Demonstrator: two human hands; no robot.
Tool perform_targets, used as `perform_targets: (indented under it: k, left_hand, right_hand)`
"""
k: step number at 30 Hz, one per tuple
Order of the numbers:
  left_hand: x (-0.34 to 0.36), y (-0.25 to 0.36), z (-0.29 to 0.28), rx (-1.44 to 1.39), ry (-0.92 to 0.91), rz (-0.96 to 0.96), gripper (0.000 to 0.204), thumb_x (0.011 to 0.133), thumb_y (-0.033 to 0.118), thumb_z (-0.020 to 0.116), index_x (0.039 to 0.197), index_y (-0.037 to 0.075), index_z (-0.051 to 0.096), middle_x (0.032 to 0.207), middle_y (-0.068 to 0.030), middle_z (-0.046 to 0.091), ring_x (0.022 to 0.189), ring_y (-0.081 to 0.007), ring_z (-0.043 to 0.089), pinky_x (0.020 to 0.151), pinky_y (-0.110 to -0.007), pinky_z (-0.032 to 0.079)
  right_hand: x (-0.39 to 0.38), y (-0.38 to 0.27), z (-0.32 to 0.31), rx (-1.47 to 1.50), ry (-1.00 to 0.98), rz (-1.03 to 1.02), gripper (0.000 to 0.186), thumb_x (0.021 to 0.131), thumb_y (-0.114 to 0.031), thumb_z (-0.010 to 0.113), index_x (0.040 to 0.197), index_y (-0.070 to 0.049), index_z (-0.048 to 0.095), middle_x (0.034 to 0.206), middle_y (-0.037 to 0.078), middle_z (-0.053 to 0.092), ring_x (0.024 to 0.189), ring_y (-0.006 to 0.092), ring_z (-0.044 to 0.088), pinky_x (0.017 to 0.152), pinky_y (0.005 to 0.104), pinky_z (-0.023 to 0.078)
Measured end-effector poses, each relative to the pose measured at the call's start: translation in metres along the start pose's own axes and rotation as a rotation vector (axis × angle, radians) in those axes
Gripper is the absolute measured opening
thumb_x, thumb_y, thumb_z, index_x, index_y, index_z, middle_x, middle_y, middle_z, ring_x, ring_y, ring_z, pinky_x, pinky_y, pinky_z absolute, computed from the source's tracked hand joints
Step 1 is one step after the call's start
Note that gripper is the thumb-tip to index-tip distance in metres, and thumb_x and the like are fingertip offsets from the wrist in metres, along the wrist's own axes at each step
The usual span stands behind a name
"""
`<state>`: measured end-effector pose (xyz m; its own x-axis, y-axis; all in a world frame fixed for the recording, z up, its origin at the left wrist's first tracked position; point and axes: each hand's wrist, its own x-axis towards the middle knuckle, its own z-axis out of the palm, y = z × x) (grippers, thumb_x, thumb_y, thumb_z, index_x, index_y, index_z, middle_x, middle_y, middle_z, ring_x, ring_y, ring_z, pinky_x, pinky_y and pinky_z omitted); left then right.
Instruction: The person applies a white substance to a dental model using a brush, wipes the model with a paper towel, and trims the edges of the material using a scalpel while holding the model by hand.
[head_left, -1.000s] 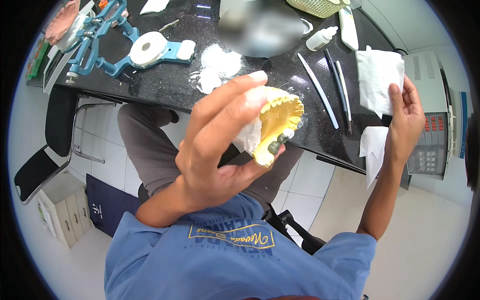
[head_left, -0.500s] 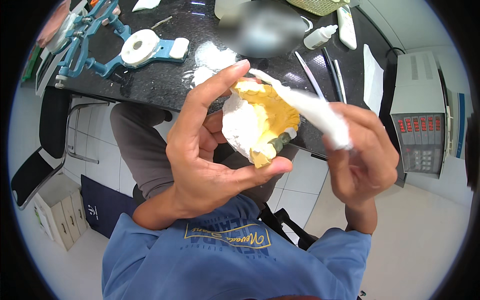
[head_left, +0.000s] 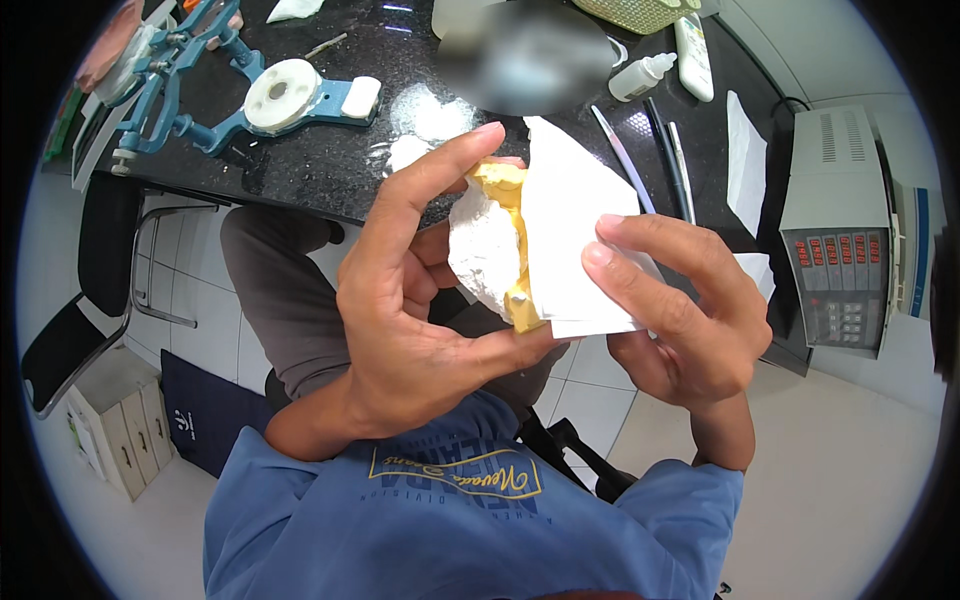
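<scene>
My left hand (head_left: 410,300) grips a yellow dental cast (head_left: 522,312) with rough white plaster on its left side, thumb below and fingers above. A folded white paper sheet (head_left: 580,240) is pinched in my right hand (head_left: 690,310), its first two fingers on top and the thumb underneath. The sheet lies against or just in front of the cast's right side and hides its row of teeth. Whether the paper touches the cast all along, I cannot tell. Both hands are above my lap, at the near edge of the black worktop (head_left: 290,180).
A blue articulator (head_left: 290,100) stands at the left of the worktop. White powder (head_left: 425,115) is spilled beside it. Behind my right hand lie slim pen-like tools (head_left: 665,150), a small dropper bottle (head_left: 640,75) and a paper strip (head_left: 746,165). A control box (head_left: 838,220) with red digits is at the right.
My right hand has turned the paper from edge-on to broad side up and brought it over the cast, covering the teeth and the dark green part. The left hand has barely moved.
</scene>
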<state>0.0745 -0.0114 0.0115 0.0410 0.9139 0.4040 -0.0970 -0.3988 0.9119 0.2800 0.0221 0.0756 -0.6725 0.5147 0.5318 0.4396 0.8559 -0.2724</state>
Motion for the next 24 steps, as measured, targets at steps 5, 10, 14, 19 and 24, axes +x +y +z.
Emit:
perform_targets:
  k: [5, 10, 14, 19, 24]
  left_hand:
    - [0.0, -0.009, 0.004, 0.017, -0.011, 0.095, 0.095, 0.066, 0.008, 0.089, 0.143, -0.004, 0.033, 0.14, -0.0223, 0.044, 0.124, -0.0262, 0.053, 0.101, -0.036, 0.051]
    - [0.005, -0.03, 0.004, 0.425, -0.03, 0.381, 0.093, 0.068, 0.005, 0.087, 0.143, 0.0, 0.031, 0.135, -0.0256, 0.049, 0.121, -0.0316, 0.056, 0.098, -0.038, 0.052]
    - [0.009, -0.046, 0.006, 0.478, -0.003, 0.511, 0.079, 0.073, 0.006, 0.084, 0.135, 0.001, 0.036, 0.13, -0.0292, 0.051, 0.115, -0.0364, 0.06, 0.092, -0.041, 0.057]
    - [0.012, -0.051, 0.008, 0.543, 0.009, 0.521, 0.072, 0.075, 0.007, 0.083, 0.131, -0.001, 0.037, 0.129, -0.0316, 0.049, 0.111, -0.037, 0.062, 0.088, -0.04, 0.059]
    - [0.013, -0.046, 0.009, 0.603, 0.014, 0.454, 0.072, 0.074, 0.006, 0.083, 0.13, -0.001, 0.038, 0.132, -0.0295, 0.045, 0.116, -0.0351, 0.058, 0.091, -0.037, 0.058]
  right_hand:
    - [-0.005, 0.007, -0.005, -0.017, 0.121, 0.091, 0.025, 0.083, -0.007, 0.066, 0.105, 0.002, 0.07, 0.101, 0.018, 0.069, 0.087, 0.0249, 0.069, 0.075, 0.0309, 0.055]
    - [-0.019, 0.049, -0.033, 0.146, 0.67, 0.764, 0.024, 0.092, -0.019, 0.067, 0.105, 0.001, 0.071, 0.1, 0.009, 0.069, 0.089, 0.012, 0.063, 0.078, 0.0223, 0.049]
    - [-0.035, 0.119, -0.051, 0.27, 0.811, 0.871, 0.031, 0.092, -0.025, 0.067, 0.111, 0.0, 0.07, 0.098, 0.007, 0.069, 0.086, 0.0091, 0.06, 0.077, 0.0204, 0.046]
    - [-0.054, 0.141, -0.043, -0.405, 0.43, 0.907, 0.031, 0.09, -0.011, 0.066, 0.12, -0.004, 0.066, 0.111, 0.009, 0.067, 0.093, 0.0124, 0.063, 0.088, 0.0283, 0.049]
    - [-0.047, 0.095, -0.037, -0.298, 0.343, 0.771, 0.023, 0.089, -0.004, 0.067, 0.112, -0.003, 0.069, 0.1, 0.009, 0.069, 0.085, 0.0135, 0.067, 0.078, 0.0261, 0.053]
